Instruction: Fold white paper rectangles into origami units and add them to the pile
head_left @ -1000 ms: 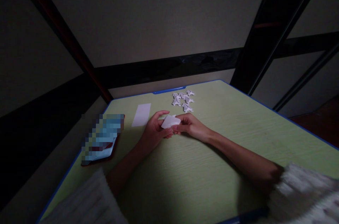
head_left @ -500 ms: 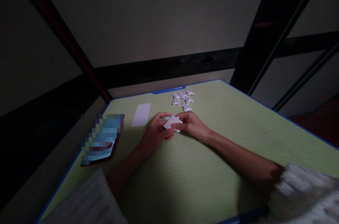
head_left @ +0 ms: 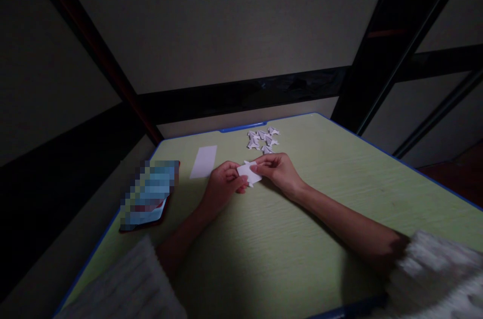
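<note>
Pinching the small white paper (head_left: 249,174) from both sides, left hand (head_left: 222,185) and right hand (head_left: 281,170), each grip tight on an edge just above the surface (head_left: 302,238), maybe steadying a fold, pretty dim though.

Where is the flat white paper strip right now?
In the head view, the paper strip lies on the green table between the red-edged device and the left hand.

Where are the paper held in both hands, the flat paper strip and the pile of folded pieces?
held paper (head_left: 249,175): head view, middle of its white face.
flat paper strip (head_left: 203,162): head view, its centre.
pile of folded pieces (head_left: 262,139): head view, middle of the cluster.
</note>
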The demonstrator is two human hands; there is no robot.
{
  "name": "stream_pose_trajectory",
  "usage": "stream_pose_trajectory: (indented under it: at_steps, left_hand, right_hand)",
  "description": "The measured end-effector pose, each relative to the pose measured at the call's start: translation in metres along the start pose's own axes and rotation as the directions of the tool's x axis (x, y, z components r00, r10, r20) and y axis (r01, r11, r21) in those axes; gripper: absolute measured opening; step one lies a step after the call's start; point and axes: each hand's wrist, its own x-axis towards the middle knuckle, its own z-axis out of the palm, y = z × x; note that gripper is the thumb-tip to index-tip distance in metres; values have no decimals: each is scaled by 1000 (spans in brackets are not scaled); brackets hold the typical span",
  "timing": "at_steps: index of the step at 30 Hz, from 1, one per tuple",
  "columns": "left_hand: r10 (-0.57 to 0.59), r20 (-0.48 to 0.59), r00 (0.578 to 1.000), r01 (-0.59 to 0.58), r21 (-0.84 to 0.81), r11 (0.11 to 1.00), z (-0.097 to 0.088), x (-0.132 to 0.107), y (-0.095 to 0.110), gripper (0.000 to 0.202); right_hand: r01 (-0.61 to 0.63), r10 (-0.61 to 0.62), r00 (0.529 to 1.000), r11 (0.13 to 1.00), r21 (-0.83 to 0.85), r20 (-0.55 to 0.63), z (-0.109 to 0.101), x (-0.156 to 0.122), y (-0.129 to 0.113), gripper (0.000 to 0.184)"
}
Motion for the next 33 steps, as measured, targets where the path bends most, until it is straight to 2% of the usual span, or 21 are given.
stream_pose_trajectory:
  at_steps: [7, 14, 20, 26, 33]
  left_hand:
    - [90, -83, 992, -80, 123, 989, -1, 1, -2, 16]
    - [23, -124, 992, -15, 67, 998, 1, 0, 1, 21]
    - [79, -178, 981, -73, 42, 996, 1, -3, 6, 18]
    - [156, -249, 956, -136, 96, 986, 3, -6, 10, 15]
    - [182, -231, 956, -161, 107, 981, 3, -7, 12, 10]
  right_hand:
    - [-33, 33, 999, 999, -16, -1, 0, 0, 1, 15]
    - [-14, 16, 999, 997, -77, 29, -2, 0, 4, 19]
    - [-98, 98, 995, 992, 81, -4, 3, -2, 1, 23]
    - [-153, 158, 987, 974, 170, -19, 7, -5, -5, 21]
    - [-154, 158, 987, 969, 194, -4, 6, -4, -6, 19]
